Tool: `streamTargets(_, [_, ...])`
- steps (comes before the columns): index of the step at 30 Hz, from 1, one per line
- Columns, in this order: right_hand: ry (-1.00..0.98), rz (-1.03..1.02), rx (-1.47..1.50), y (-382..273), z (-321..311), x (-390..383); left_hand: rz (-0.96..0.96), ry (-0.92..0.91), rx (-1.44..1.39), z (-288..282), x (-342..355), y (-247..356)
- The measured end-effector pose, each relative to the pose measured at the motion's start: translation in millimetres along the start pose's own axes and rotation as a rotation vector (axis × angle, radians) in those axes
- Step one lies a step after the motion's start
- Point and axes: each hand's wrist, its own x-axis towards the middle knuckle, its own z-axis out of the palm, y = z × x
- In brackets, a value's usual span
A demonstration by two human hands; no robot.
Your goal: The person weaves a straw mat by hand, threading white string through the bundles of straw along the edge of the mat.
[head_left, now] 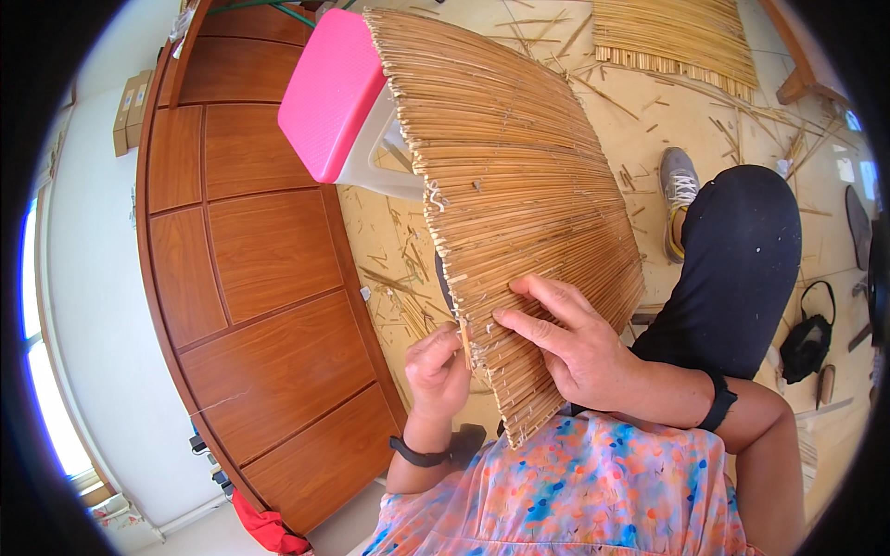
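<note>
A mat of thin straw-coloured stalks lies across my lap, its far end against a pink-topped stool. White thread knots run along its left edge. My left hand is closed in a pinch at that edge, beside a short light-brown sliver. What its fingertips hold is hidden. My right hand rests on the mat's near part, two fingers stretched out and apart, the others tucked underneath. A loose loop of white thread shows further up the edge.
A brown wooden panelled piece of furniture stands close on the left. Another stalk mat lies on the floor at the far right. Loose stalk pieces litter the floor. A black bag-like item lies right of my leg.
</note>
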Motion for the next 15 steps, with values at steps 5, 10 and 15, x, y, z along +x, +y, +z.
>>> streamTargets(5, [-0.010, 0.000, -0.002, 0.7, -0.3, -0.6, 0.021, 0.002, 0.017, 0.4, 4.4, 2.7])
streamTargets(10, [-0.014, -0.003, -0.006, 1.2, -0.8, -0.5, 0.049, 0.022, 0.072, 1.0, 10.5, 4.3])
streamTargets(15, [-0.020, -0.022, -0.023, 1.7, -1.1, 0.2, 0.054, -0.015, 0.025, 1.8, 11.5, 6.9])
